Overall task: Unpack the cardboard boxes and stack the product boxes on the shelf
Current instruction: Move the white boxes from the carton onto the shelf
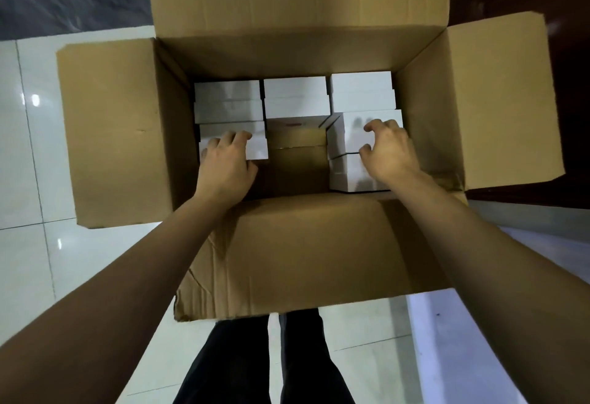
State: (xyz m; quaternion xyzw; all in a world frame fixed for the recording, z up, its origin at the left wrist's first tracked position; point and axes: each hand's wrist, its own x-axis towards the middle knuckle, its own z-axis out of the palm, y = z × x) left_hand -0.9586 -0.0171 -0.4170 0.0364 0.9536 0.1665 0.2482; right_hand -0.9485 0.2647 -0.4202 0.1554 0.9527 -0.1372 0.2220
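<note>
Overhead, both hands are reaching into the open cardboard box point(287, 244) on the tiled floor. The left hand point(225, 164) is curling its fingers over a white product box point(234, 149); the right hand point(388, 148) is clawing onto another white box point(348, 135). These look light, stiff and smooth-sided, so taking them by opposite edges seems best. No lettering is proving readable, only a faint reddish mark deeper down.

Glossy white tiled floor point(28, 160) spreads out left of the left hand; person's black trouser legs point(255, 362) below both hands.
</note>
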